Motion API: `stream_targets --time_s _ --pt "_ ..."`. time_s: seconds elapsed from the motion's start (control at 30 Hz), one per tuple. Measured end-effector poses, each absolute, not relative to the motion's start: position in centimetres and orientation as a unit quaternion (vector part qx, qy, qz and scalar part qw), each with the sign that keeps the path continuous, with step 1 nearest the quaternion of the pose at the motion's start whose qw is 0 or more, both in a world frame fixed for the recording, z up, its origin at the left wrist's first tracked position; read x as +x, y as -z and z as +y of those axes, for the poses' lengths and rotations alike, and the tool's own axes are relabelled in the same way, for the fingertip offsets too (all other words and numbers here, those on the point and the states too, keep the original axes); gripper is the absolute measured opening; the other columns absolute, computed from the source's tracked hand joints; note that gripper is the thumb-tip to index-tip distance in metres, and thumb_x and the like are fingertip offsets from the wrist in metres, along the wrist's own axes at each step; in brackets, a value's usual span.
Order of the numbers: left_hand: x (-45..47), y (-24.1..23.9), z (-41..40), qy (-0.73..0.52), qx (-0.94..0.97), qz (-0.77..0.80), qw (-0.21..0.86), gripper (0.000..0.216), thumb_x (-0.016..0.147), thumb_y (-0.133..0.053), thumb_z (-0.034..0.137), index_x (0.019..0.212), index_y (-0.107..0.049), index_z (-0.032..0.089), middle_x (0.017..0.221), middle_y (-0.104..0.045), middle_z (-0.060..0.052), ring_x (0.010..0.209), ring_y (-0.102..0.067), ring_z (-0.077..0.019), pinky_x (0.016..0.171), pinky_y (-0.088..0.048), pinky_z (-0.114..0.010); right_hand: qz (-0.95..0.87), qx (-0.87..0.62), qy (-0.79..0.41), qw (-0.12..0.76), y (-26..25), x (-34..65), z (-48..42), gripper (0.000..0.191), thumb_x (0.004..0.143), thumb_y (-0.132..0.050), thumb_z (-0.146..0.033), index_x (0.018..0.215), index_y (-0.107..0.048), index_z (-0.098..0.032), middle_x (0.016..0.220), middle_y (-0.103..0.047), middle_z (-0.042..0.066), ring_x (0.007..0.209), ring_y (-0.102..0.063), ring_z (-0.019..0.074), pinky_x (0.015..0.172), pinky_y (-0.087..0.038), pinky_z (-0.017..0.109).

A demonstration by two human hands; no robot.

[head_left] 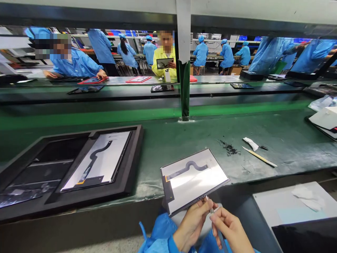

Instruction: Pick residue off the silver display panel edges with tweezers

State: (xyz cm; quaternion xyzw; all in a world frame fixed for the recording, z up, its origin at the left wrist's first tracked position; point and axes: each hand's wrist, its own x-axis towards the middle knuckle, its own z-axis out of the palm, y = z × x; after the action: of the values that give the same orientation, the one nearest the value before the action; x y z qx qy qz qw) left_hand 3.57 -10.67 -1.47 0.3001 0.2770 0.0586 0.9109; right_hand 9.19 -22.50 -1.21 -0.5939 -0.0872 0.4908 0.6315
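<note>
A tablet-sized LCD panel [196, 182] lies tilted, silver back up, with its far part over the green bench and its near edge out past the bench's front. A dark curved flex cable [187, 169] runs across its back. My left hand [193, 219] is closed at the panel's near edge, thumb and fingers pinched there; part of its grip is hidden. My right hand [230, 226] is closed round a slim pen-like tool [211, 210] with a metal tip and grey-blue handle. That tip meets the panel's near edge beside my left thumb.
On the left a black foam tray [135, 154] holds another LCD panel [98, 158]. Black scraps [229, 148], a yellow-handled blade [259, 156] and a white wrapped tool [251, 143] lie right. A post [185, 88] rises mid-bench. Co-workers sit beyond.
</note>
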Motion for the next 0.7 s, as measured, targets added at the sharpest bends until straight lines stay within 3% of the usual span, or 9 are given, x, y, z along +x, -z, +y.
stream_targets --time_s 0.23,0.4,0.5,0.57,0.7 --pt "2.74 1.03 -10.01 -0.043 0.305 0.262 0.914 0.049 0.059 -0.092 0.049 0.087 -0.076 0.013 0.078 -0.070 -0.006 0.072 -0.060 -0.0161 0.077 -0.045 -0.030 -0.013 -0.518 -0.544 0.659 0.77 8.88 -21.93 0.064 0.059 -0.077 -0.076 0.073 -0.059 -0.016 0.040 -0.047 -0.010 0.030 -0.032 0.0017 0.032 -0.028 0.014" --pt "3.14 1.63 -10.16 -0.052 0.300 0.275 0.912 0.046 0.053 -0.095 0.048 0.072 -0.074 0.012 0.075 -0.068 -0.006 0.080 -0.063 -0.0196 0.087 -0.044 -0.031 -0.041 -0.527 -0.524 0.668 1.17 8.61 -22.07 0.058 0.071 -0.070 -0.074 0.073 -0.051 -0.019 0.048 -0.057 -0.006 0.029 -0.041 0.0033 0.032 -0.031 0.014" --pt "3.48 1.82 -10.44 -0.054 0.292 0.285 0.911 0.046 0.050 -0.096 0.048 0.069 -0.071 0.014 0.076 -0.068 -0.005 0.084 -0.063 -0.0202 0.087 -0.043 -0.030 -0.058 -0.557 -0.508 0.655 1.53 8.77 -22.41 0.057 0.067 -0.077 -0.069 0.070 -0.049 -0.020 0.057 -0.061 -0.005 0.035 -0.050 0.0053 0.034 -0.039 0.016" --pt "3.45 1.66 -10.46 -0.051 0.291 0.286 0.911 0.046 0.050 -0.096 0.048 0.070 -0.071 0.014 0.076 -0.069 -0.005 0.082 -0.062 -0.0187 0.084 -0.044 -0.029 -0.055 -0.563 -0.508 0.650 1.62 8.88 -22.48 0.057 0.066 -0.078 -0.069 0.067 -0.050 -0.019 0.053 -0.058 -0.006 0.035 -0.049 0.0047 0.035 -0.040 0.015" --pt "2.90 0.99 -10.08 -0.042 0.300 0.270 0.914 0.048 0.055 -0.094 0.047 0.081 -0.076 0.011 0.077 -0.070 -0.006 0.070 -0.059 -0.0148 0.079 -0.045 -0.029 -0.023 -0.530 -0.524 0.667 1.31 9.05 -22.27 0.060 0.061 -0.079 -0.072 0.070 -0.056 -0.017 0.047 -0.049 -0.010 0.031 -0.036 0.0004 0.031 -0.030 0.012"
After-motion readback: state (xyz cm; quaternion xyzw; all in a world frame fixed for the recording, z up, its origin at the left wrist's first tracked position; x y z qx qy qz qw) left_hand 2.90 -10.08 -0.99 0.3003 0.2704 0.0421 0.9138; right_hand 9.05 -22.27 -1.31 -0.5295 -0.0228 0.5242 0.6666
